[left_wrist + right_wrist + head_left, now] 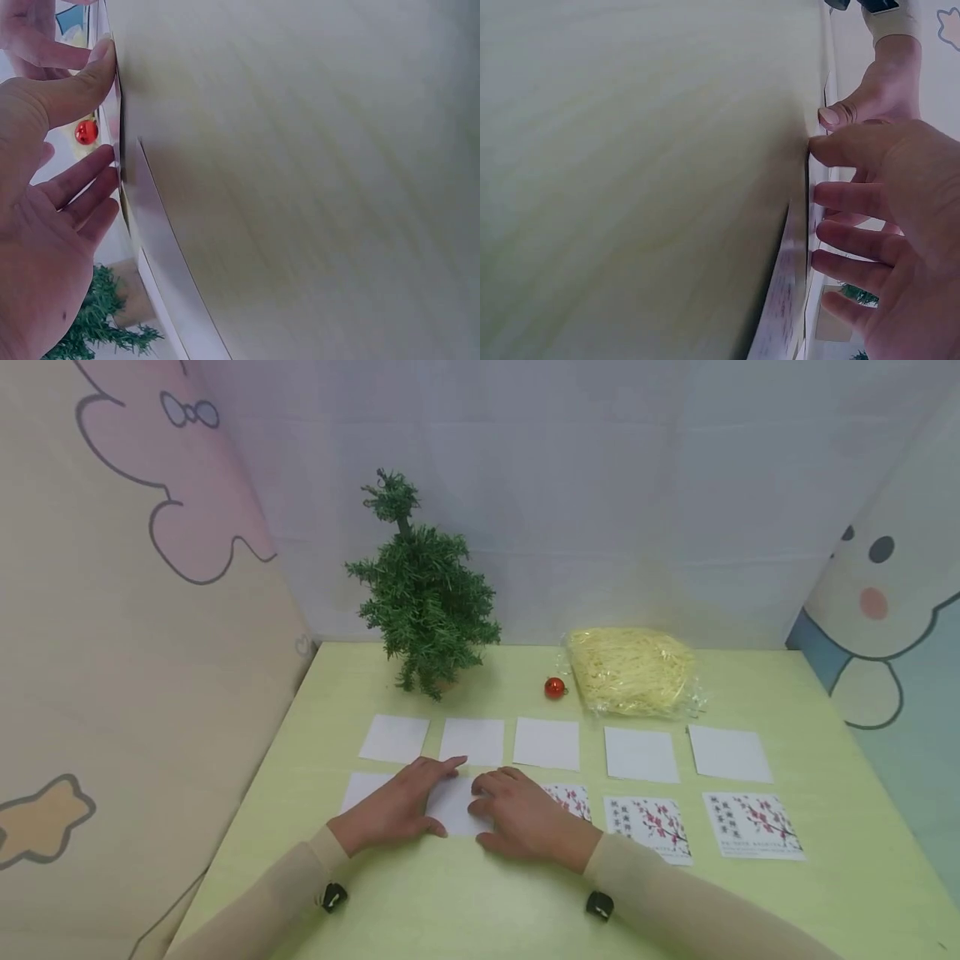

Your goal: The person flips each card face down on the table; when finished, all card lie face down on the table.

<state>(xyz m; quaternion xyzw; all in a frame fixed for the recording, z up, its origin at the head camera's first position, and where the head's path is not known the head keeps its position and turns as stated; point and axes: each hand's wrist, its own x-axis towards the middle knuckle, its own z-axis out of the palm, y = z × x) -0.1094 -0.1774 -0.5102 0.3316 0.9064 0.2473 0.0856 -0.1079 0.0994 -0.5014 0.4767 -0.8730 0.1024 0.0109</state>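
Both hands lie over one white card (452, 807) in the front row. The left hand (397, 802) touches its left side, thumb and fingers spread and relaxed; in the left wrist view the left hand (52, 187) has its thumb tip at a card edge. At the card's right side rests the right hand (528, 817), fingers slightly bent, tips on the card; in the right wrist view the right hand (900, 232) shows its fingertips along the surface. A white card (363, 787) is partly under the left hand, and a blossom-printed card (572, 799) is partly hidden by the right.
Behind, a row of white cards (547, 744) crosses the green table (480, 910). Blossom-printed cards (753, 825) lie at the front right. A small green tree (427, 602), a red ball (555, 688) and a bag of yellow shreds (632, 671) stand or lie at the back.
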